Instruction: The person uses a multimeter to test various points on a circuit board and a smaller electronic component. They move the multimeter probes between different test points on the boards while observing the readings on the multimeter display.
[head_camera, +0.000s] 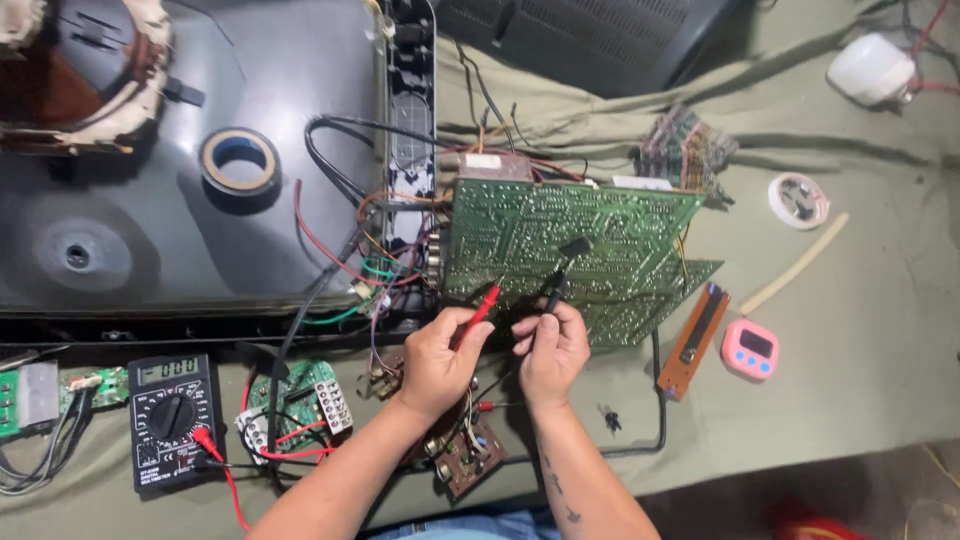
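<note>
Both probes are on the green circuit board (570, 250) mid-table: left hand (440, 360) pinching the red probe (482, 308), right hand (550, 350) gripping the black probe (556, 290). The multimeter (172, 420), near left, shows zeros; no reading yet, I'd say.

Head view, steeply down, close.

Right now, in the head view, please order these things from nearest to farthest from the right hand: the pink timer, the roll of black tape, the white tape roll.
From the right hand:
1. Pink timer, to its right on the cloth.
2. White tape roll, farther right and up.
3. Roll of black tape, far left on the dark casing.
</note>
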